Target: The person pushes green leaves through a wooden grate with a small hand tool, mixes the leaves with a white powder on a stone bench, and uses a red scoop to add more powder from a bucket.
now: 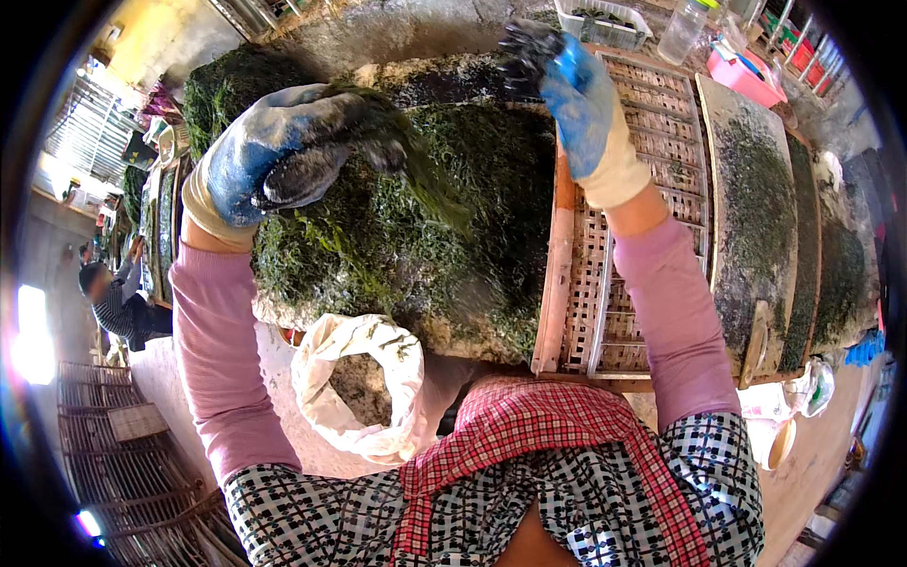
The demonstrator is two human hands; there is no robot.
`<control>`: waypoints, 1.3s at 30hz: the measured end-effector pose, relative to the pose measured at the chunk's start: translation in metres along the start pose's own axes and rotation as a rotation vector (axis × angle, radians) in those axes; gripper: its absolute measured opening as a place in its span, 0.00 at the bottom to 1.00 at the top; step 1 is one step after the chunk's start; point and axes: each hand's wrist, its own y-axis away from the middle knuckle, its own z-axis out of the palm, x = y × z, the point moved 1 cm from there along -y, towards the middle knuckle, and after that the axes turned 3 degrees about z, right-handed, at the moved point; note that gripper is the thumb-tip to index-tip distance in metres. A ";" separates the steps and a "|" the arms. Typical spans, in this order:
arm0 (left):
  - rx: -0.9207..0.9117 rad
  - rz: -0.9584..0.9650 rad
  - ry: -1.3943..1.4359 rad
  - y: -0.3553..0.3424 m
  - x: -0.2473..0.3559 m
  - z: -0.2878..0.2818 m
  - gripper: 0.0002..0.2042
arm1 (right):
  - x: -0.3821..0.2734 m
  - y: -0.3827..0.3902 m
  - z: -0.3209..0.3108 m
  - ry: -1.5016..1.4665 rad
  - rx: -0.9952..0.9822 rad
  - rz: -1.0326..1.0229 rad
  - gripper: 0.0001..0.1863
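My left hand (269,161), in a blue-and-cream work glove with dark fingers, is closed on a clump of green seaweed (425,175). Strands trail down from it over a broad heap of wet seaweed (453,274) on the work surface. My right hand (586,109), gloved alike, is raised beyond the heap's right end, over the far left corner of a slatted tray (675,142). Its dark fingertips are smeared by motion, so I cannot make out whether anything is in them.
A white sack (402,369) with a rolled rim stands at the near edge. Seaweed-strewn boards (751,208) lie to the right. At the back are a white bin (619,36), a clear jar (682,33) and a pink basket (746,80). Another person (118,302) sits far left.
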 end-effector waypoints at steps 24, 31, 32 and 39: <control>-0.325 -0.541 0.914 -0.180 -0.112 0.205 0.21 | -0.060 0.035 -0.295 0.660 -0.470 0.652 0.30; -0.023 -0.356 0.651 -0.297 -0.149 0.329 0.17 | -0.056 -0.042 -0.461 0.261 0.121 0.787 0.18; -0.063 -0.228 0.406 -0.308 -0.162 0.329 0.16 | -0.050 -0.051 -0.456 0.331 0.203 0.757 0.18; -0.196 -0.667 0.720 -0.324 -0.267 0.255 0.19 | 0.026 -0.119 -0.467 0.538 -0.139 0.623 0.10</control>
